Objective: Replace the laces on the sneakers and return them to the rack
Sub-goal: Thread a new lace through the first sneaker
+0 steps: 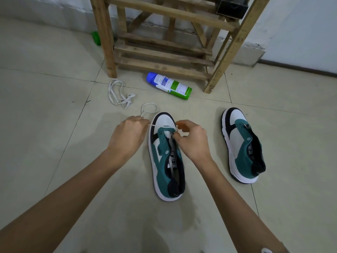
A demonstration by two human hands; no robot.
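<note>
A teal, white and black sneaker (164,161) lies on the tiled floor in front of me, toe pointing away. My left hand (127,136) is shut on one end of a white lace (149,108), which loops on the floor beyond the toe. My right hand (189,137) pinches the same lace at the front eyelets. A second matching sneaker (242,147) sits to the right with no lace in it. Another loose white lace (118,94) lies further back on the left.
A wooden rack (164,42) stands at the back, with a black box (231,6) on an upper shelf. A blue and green spray can (169,85) lies on its side before the rack. A green object (96,38) sits behind the rack's left leg.
</note>
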